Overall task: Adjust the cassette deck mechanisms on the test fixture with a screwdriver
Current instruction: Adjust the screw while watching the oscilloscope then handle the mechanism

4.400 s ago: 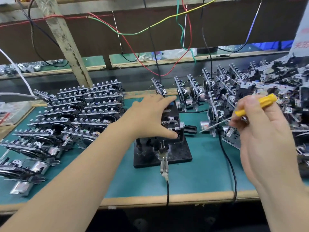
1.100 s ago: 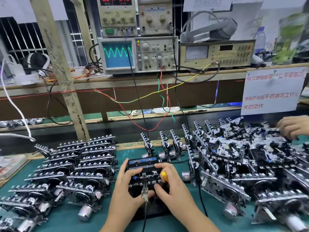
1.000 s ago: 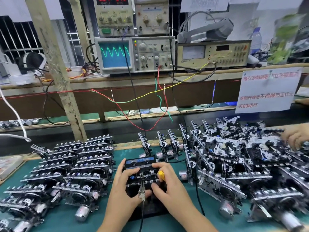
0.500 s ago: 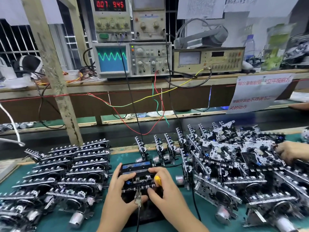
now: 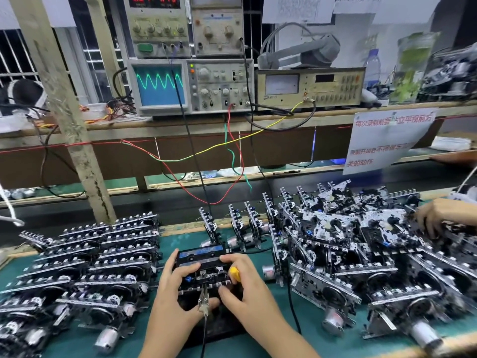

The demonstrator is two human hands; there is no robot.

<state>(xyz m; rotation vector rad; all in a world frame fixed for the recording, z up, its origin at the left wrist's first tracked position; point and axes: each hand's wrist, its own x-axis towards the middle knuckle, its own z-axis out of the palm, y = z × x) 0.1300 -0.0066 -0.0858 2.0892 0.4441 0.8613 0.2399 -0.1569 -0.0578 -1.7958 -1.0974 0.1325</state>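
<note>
Both of the person's hands are on the cassette deck mechanism (image 5: 204,270) that sits in the black test fixture (image 5: 216,329) at the near middle of the green bench mat (image 5: 258,342). The left hand (image 5: 173,293) grips the mechanism's left side, its fingers curled over the top edge and its thumb reaching in toward the front. The right hand (image 5: 247,288) grips the right side in the same way, with its index finger laid along the top of the mechanism. The yellow handle of the screwdriver (image 5: 235,273) pokes out between the fingers of the right hand, which is curled around it; the blade is hidden. A metal clip (image 5: 204,303) on a black cable (image 5: 204,337) is fastened at the front of the mechanism, between the two thumbs.

To the left of the fixture, more mechanisms lie in neat rows (image 5: 87,257). To the right, others are heaped in a loose pile (image 5: 348,249), and a few stand on edge just behind the fixture. Another person's hand (image 5: 438,215) rests on the far right of that pile.

On the shelf above, an oscilloscope (image 5: 191,85) shows a green wave, with a red-digit counter (image 5: 154,24) stacked over it and a meter box (image 5: 309,86) beside it. A printed notice (image 5: 387,140) hangs from the shelf on the right.
</note>
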